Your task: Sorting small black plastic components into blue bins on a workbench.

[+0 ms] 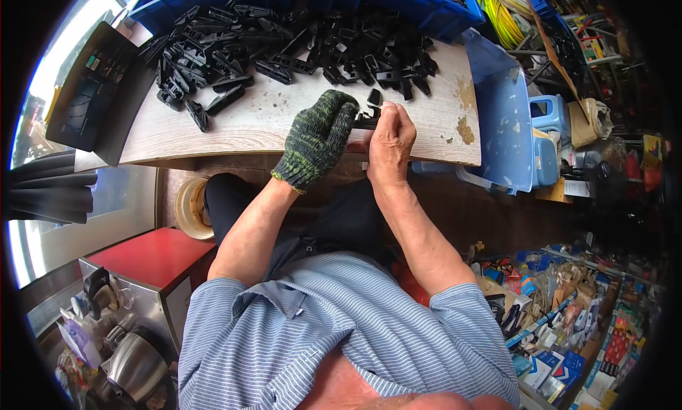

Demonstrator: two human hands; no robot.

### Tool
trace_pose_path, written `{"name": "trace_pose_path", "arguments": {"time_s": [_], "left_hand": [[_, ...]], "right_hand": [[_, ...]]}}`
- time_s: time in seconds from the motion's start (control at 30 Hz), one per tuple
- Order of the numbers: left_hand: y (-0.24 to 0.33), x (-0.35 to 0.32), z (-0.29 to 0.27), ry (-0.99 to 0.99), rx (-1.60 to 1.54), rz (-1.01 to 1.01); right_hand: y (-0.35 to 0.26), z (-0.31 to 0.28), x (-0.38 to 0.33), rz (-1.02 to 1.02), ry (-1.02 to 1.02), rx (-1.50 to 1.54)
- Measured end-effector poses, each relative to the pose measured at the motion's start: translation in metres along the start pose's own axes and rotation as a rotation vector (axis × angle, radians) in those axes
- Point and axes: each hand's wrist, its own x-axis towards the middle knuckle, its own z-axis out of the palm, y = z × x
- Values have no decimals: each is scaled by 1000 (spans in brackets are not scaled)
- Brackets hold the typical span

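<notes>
Gripping a black plastic piece (366, 122) together, the gloved left hand (321, 134) and bare right hand (390, 143) meet at the desk's (241, 129) front edge, near heaped black plastic parts (274, 71).

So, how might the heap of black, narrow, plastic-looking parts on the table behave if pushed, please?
The black, narrow, plastic-looking parts seem stiff, since their edges look crisp. Each is probably light, being slim, some with visible openings. They may snag and shift in clumps, as they lie crisscrossed on the pale, wood-grained tabletop.
</notes>
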Motion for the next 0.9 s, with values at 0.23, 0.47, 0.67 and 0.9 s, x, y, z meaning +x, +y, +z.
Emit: {"name": "trace_pose_path", "arguments": {"time_s": [0.23,0.47,0.67,0.9], "left_hand": [[6,2,12,-2,79,31],[8,1,4,-100,43,21],[-3,-5,-4,-131,100,110],[1,-3,-10,-114,81,100]], "right_hand": [[3,-8,5,32,-101,-22],[-7,-5,-1,-78,-200,-45],[8,-9,4,-65,-164,-75],[8,-11,7,-90,-328,-60]]}}
